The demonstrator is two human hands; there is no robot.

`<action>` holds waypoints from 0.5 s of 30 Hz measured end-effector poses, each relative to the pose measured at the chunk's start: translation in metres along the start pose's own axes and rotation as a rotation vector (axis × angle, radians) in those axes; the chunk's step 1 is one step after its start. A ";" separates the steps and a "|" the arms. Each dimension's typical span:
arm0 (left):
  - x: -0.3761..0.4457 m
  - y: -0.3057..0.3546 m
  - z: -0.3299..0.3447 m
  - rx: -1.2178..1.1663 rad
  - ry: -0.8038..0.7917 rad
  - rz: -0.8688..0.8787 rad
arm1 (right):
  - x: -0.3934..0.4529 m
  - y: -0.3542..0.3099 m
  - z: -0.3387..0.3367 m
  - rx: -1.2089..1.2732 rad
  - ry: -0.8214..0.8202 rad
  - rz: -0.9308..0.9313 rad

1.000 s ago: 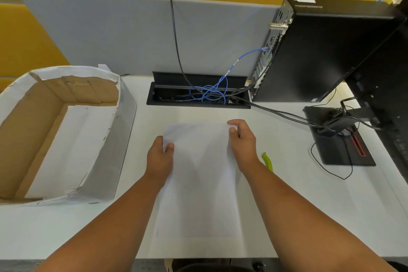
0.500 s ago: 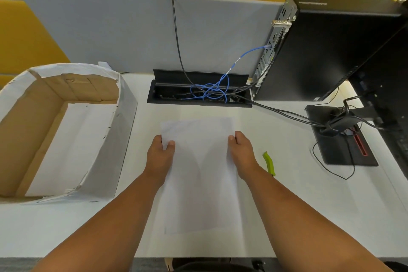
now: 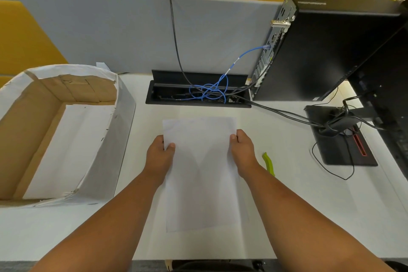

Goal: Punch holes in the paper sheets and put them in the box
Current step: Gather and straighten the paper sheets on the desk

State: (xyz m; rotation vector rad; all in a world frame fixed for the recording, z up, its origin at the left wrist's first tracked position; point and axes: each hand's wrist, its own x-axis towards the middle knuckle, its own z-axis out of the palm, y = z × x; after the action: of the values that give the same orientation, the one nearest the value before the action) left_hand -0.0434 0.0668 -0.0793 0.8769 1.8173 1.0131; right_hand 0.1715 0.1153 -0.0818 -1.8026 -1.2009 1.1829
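We see the paper sheet [image 3: 201, 170] at the centre of the white desk [image 3: 309, 205], long edges running from twelve to six o'clock, held over another pale sheet [image 3: 244, 238] that lies flat beneath it and shows past its edges at four and six o'clock. Our left hand [image 3: 159, 158] clamps the sheet's nine o'clock edge near the far corner, thumb on top and the other fingers hidden below. Our right hand [image 3: 241, 152] pinches the three o'clock edge at about the same height, thumb tip on the paper, the rest under it. Both forearms reach in from six o'clock, wrists straight, hands set about the sheet's width apart. We cannot tell whether the sheet already has holes.

Just beside the right wrist, at three o'clock, lies a green object [image 3: 269, 163], partly hidden by the arm. At nine o'clock stands the open cardboard box [image 3: 28, 130], its outside wrapped in white paper and white paper on its floor. At twelve o'clock sits the black cable tray [image 3: 198, 93], and at two o'clock the black computer tower [image 3: 326, 51].
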 end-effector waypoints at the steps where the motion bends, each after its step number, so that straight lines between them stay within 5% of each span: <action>1: 0.001 -0.001 0.000 0.009 -0.004 0.001 | 0.001 0.000 0.000 -0.008 -0.004 0.001; 15: 0.004 -0.007 0.001 0.078 -0.036 0.009 | 0.006 0.010 0.000 -0.061 0.013 0.020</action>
State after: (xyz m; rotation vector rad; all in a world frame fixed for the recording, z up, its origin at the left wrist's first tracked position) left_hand -0.0454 0.0675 -0.0869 0.9453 1.8339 0.9314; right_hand 0.1754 0.1172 -0.0927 -1.8685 -1.2262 1.1560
